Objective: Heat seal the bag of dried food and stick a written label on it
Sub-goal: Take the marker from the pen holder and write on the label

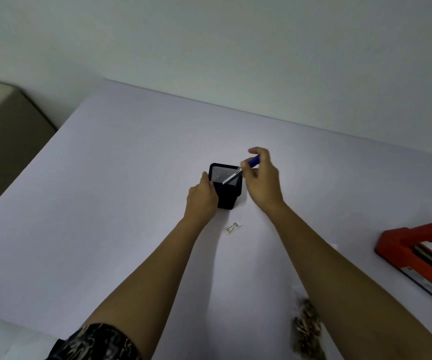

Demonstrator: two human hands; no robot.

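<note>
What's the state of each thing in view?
pen holder: upright on the table.
pen: tilted, lower end in the holder's mouth.
left hand: grips the pen holder.
right hand: pinches the pen.
label: flat on the table, not on the bag.
bag of dried food: lying by the right forearm, seal unclear.
heat sealer: arm looks raised.

Open table (pixel 106 203) left, mesh holder (pixel 229 196) centre, red sealer (pixel 417 245) right
</note>
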